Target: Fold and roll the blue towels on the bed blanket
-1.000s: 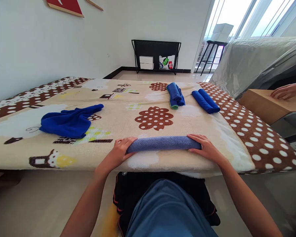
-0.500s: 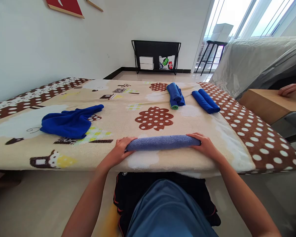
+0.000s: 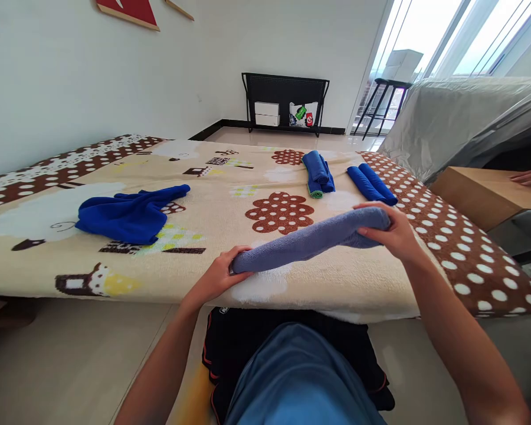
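I have my left grip (image 3: 221, 273) and right grip (image 3: 397, 233) pinching the lavender roll (image 3: 303, 239), with blue rolls (image 3: 363, 185) seemingly done and one blue cloth (image 3: 126, 217) yet unrolled.

Blue top (image 3: 298, 378) on the torso: plain mid-blue cloth, rounded outline, a few soft curved folds, paler at ctr btm, darker twd the edges. Beyond it, blk garment (image 3: 223, 348), showing on both sides of the top, w/ thin red-orange piping (image 3: 206, 360) along its L & R edges; edges a bit wavy. Small white mark (image 3: 223, 310) at its upper L, too small to read. L grip (image 3: 221, 271) & R grip (image 3: 396, 233) are bare hands; forearms (image 3: 170, 351) bare too.
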A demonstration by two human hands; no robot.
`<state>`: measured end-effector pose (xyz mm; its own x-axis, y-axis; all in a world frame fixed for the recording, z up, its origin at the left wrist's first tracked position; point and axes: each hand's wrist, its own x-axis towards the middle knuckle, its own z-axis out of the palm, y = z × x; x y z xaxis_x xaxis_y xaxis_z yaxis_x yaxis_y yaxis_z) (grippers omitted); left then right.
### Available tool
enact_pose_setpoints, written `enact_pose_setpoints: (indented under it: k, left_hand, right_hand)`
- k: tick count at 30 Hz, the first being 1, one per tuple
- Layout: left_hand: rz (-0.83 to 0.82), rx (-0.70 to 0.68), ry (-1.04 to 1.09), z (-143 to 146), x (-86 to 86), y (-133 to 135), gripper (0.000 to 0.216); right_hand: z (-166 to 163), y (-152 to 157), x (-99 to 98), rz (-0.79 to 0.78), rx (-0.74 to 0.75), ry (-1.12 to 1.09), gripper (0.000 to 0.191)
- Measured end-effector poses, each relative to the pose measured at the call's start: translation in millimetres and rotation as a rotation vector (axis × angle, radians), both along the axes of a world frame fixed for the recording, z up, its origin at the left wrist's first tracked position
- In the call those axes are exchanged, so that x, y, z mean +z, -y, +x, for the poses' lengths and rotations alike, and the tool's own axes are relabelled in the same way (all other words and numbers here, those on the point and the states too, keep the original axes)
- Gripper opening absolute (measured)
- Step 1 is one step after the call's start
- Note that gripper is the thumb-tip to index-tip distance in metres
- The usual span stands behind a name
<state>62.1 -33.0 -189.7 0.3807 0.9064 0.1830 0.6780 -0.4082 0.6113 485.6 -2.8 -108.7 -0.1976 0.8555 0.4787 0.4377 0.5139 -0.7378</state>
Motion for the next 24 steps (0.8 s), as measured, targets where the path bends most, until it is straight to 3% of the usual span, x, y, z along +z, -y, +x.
enact_pose_setpoints:
  k: [6, 11, 14, 18, 21, 24]
  left_hand:
    - [-0.061, -0.058, 0.038, 54, -4.0, 0, 0.055]
    - [-0.146, -0.155, 0.116, 103, -10.7, 5, 0.045]
    - [-0.193, -0.259, 0.152, 124, -9.3, 10, 0.032]
    - [-0.167, -0.266, 0.093, 136, -7.3, 12, 0.021]
    - [-0.094, -0.259, 0.022, 137, -8.4, 11, 0.030]
    - [-0.090, -0.274, 0.017, 130, -8.7, 10, 0.052]
  right_hand:
    - [-46, -9, 109.3, 0.176, 0.171, 0.001, 0.043]
    - [-89, 19, 173.3, 0.393, 0.152, 0.372, 0.046]
    - [-105, 34, 186.9, 0.459, 0.133, 0.487, 0.042]
    - [-109, 37, 181.6, 0.451, 0.165, 0.520, 0.038]
    - [-101, 29, 175.6, 0.423, 0.168, 0.523, 0.037]
    - [-81, 15, 179.4, 0.435, 0.095, 0.500, 0.039]
